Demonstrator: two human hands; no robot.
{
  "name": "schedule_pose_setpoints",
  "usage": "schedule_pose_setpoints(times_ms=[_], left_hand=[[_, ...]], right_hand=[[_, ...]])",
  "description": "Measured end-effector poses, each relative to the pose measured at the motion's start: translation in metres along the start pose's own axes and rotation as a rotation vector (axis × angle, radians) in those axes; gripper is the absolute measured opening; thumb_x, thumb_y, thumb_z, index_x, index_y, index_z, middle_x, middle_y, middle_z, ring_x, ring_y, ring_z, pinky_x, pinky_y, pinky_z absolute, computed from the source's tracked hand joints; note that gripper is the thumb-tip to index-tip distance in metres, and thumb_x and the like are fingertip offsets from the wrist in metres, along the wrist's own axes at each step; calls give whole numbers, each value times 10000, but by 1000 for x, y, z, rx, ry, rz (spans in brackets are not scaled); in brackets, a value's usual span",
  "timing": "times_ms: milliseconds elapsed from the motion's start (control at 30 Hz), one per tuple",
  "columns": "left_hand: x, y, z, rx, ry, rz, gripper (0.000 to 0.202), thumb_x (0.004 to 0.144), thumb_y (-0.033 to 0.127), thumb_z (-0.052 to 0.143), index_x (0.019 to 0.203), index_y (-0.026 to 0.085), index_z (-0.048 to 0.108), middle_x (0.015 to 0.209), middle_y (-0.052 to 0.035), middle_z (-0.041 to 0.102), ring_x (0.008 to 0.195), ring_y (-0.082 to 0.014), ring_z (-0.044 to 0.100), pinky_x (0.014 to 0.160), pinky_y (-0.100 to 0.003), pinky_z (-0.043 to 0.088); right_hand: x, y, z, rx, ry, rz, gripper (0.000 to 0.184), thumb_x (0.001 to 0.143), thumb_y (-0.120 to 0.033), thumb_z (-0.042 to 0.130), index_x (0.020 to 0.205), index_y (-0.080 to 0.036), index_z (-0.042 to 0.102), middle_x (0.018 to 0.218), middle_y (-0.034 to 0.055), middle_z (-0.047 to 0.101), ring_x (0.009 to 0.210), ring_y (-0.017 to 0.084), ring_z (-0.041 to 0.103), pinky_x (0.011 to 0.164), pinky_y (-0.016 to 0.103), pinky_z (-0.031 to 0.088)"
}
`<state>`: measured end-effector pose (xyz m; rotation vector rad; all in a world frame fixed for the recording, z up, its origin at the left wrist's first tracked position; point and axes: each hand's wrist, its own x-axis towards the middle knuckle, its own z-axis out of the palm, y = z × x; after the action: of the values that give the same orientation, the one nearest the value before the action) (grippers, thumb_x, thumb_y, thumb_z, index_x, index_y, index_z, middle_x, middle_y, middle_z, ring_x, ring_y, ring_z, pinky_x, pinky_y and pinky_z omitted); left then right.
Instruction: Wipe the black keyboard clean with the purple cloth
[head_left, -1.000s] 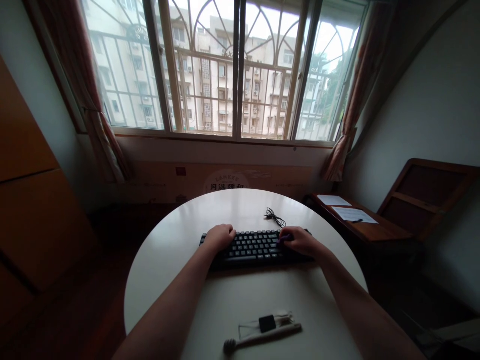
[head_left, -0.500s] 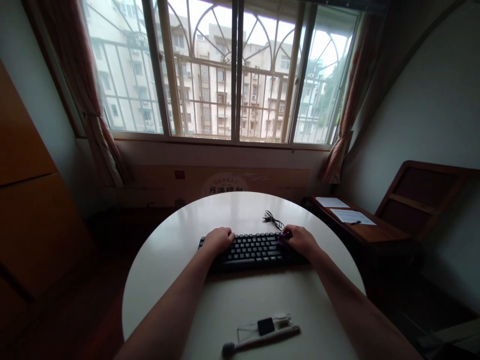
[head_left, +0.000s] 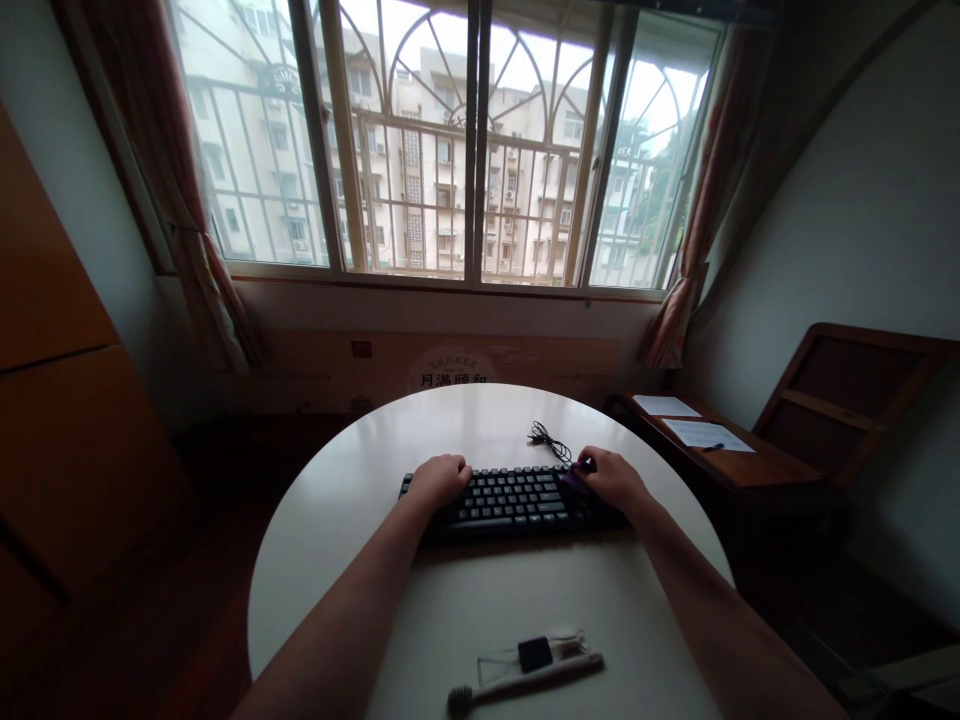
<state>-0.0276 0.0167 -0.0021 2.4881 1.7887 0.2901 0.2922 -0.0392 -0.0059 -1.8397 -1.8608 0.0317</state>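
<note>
A black keyboard (head_left: 517, 497) lies crosswise on the round white table (head_left: 322, 530). Over its left end, my left hand (head_left: 441, 482) is closed with the fingers curled down on it. My right hand (head_left: 611, 478) pinches a small purple cloth (head_left: 577, 477) against the keys near the right end; much of the cloth is hidden under the fingers. Just behind the keyboard lies its coiled black cable (head_left: 550, 441). Closer to me, a toothbrush (head_left: 525, 684) with a dark bristle head rests beside a black binder clip (head_left: 535, 654) with wire handles.
To the right stands a wooden chair (head_left: 847, 400) by a low wooden surface (head_left: 780, 470) carrying paper sheets (head_left: 705, 434) and a pen (head_left: 712, 447). A long printed carton (head_left: 525, 365) leans under the barred window (head_left: 472, 150). An orange-brown cabinet (head_left: 60, 400) is at left.
My right hand has slid a little to the right along the keyboard with the purple cloth, uncovering more keys. My left hand stays at the left end.
</note>
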Motion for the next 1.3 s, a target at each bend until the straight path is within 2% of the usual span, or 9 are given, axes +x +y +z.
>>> schedule_pose_setpoints(times_ms=[200,733,933,1100,1300], left_hand=[[0,2,-1,12,3,10,357,862,421,356,892,225,653,984,-77,672,902,-236,596,728,-311,436],[0,1,-1,19,6,14,351,856,410,354,887,224,651,989,-78,669,906,-246,594,708,-323,439],[0,1,-1,9,-2,2,347,860,409,362,904,227,655,999,-75,667,916,-238,592,726,-314,439],[1,2,-1,13,2,10,348,861,408,363,896,224,657,983,-75,670,903,-238,596,720,-313,441],[0,1,0,13,14,12,343,859,410,368,879,225,656,973,-75,672,895,-239,598,709,-315,439]], right_hand=[[-4,-9,4,86,-52,-119,160,774,-353,574,870,-250,648,800,13,685,730,165,604,632,237,384],[3,9,2,-2,24,121,148,747,-358,603,821,-245,661,828,30,688,788,190,597,601,247,350],[1,-5,4,38,83,60,156,763,-368,583,832,-243,645,799,20,685,766,177,600,612,241,357],[-5,-19,9,12,21,-11,173,780,-381,565,883,-268,646,803,13,687,743,176,601,601,243,345],[-3,-14,11,-33,-4,17,179,772,-376,577,895,-273,657,846,24,693,791,192,606,599,246,339]])
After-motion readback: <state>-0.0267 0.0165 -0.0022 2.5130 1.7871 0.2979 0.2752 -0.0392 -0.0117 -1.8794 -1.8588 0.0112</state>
